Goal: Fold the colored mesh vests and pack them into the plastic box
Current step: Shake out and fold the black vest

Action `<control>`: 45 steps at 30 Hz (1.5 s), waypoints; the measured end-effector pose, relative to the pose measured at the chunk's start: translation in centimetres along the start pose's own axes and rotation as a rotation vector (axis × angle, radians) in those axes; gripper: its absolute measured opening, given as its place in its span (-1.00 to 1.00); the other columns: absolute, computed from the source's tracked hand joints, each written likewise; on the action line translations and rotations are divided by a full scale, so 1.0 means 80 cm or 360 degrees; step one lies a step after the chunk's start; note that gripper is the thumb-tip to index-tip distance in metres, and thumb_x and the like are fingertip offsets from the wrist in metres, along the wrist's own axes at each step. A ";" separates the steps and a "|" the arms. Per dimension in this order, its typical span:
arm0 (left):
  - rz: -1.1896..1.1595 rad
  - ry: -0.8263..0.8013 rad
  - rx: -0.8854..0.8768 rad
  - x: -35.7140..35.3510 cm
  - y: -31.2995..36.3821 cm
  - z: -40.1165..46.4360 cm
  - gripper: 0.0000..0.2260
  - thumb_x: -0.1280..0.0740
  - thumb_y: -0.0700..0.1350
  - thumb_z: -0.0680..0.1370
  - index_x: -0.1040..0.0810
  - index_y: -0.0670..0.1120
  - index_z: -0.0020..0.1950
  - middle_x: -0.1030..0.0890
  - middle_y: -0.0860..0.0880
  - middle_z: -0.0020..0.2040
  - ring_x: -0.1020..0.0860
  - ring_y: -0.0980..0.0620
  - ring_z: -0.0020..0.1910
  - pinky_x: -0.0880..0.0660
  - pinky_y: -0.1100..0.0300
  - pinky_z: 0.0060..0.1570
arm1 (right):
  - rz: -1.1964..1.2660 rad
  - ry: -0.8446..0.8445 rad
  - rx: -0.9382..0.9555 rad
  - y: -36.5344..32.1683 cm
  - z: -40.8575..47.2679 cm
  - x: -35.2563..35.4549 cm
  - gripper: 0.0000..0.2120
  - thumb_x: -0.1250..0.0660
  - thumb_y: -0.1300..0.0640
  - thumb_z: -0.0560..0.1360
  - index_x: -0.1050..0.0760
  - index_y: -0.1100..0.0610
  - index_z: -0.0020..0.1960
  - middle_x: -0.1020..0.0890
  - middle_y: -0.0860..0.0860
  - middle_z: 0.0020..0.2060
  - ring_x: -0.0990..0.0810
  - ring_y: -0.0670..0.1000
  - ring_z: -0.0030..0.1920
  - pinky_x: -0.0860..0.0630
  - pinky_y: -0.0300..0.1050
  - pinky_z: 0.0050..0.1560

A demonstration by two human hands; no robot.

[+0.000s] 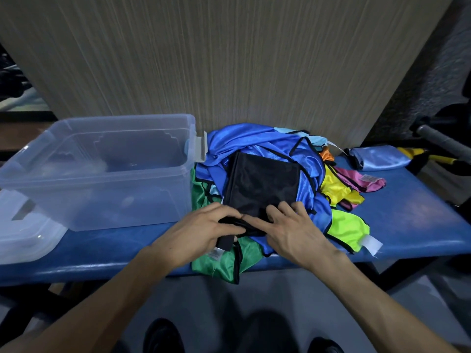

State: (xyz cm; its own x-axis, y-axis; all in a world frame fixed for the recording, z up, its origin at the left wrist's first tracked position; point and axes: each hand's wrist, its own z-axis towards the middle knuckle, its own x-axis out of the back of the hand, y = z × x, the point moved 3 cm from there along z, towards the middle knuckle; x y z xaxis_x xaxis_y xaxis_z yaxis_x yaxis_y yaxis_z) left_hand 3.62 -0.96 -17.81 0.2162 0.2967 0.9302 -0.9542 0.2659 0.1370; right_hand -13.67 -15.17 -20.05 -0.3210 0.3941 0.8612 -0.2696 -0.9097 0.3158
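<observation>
Left hand (204,229) pinches black mesh vest (260,186) hem, right hand (293,225) flat pressing it — fold toward 12 o'clock, edges square, before plastic box (107,159).

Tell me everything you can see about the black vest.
The black vest is thin, slightly glossy mesh-like fabric, folded into a rough rectangle. It lies flat on top of the heap of colored vests, mostly over blue ones, on the blue bench. Its near edge is bunched and creased. The left hand pinches that bunched edge, while the right hand presses spread fingers on the near right corner.
</observation>
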 end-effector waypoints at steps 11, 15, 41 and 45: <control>-0.0442 -0.0101 0.0430 -0.011 -0.033 0.033 -0.64 -0.20 0.19 0.62 -0.60 0.17 0.34 -0.60 0.18 0.02 -0.49 0.12 0.02 -0.48 0.11 0.07 | 0.0037 0.0016 -0.0060 -0.005 -0.009 0.001 -0.38 -0.14 0.14 0.45 -0.37 -0.14 0.51 -0.40 0.01 -0.12 -0.37 0.09 -0.18 -0.33 0.03 -0.13; -0.0445 -0.0080 0.0481 -0.014 -0.040 0.046 -0.74 -0.32 0.05 0.64 -0.66 0.06 0.28 -0.60 0.14 -0.05 -0.54 0.17 -0.04 -0.50 0.14 0.00 | 0.0073 0.0009 -0.0097 -0.004 -0.011 0.004 -0.38 -0.07 0.16 0.47 -0.38 -0.09 0.52 -0.42 0.02 -0.13 -0.40 0.09 -0.18 -0.37 0.04 -0.11; -0.0793 -0.0059 0.0609 -0.027 -0.051 0.033 -0.74 -0.45 0.03 0.57 -0.60 0.03 0.24 -0.46 0.12 0.10 -0.49 0.18 0.11 -0.42 0.27 0.15 | 0.1703 -0.0176 -0.0897 0.062 0.002 0.008 -0.76 -0.40 0.17 0.60 -0.59 -0.04 0.22 -0.68 -0.18 0.10 -0.61 -0.20 0.16 -0.51 -0.10 0.27; -0.0902 0.0006 0.0623 -0.021 -0.049 0.040 -0.75 -0.32 0.20 0.61 -0.61 0.06 0.10 -0.49 0.10 0.03 -0.53 0.14 0.05 -0.47 0.21 0.09 | 0.2023 -0.0105 -0.1038 0.072 0.002 0.014 -0.80 -0.39 0.22 0.60 -0.61 0.03 0.20 -0.70 -0.12 0.12 -0.62 -0.17 0.21 -0.50 -0.12 0.32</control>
State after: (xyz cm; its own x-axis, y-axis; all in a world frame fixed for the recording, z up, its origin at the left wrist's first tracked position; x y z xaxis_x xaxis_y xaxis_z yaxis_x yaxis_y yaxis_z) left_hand 6.35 -5.49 -18.85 0.7040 0.2128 0.6775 -0.6978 0.0302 0.7156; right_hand -15.48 -19.98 -17.19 -0.6197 -0.6516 0.4375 -0.2035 -0.4050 -0.8914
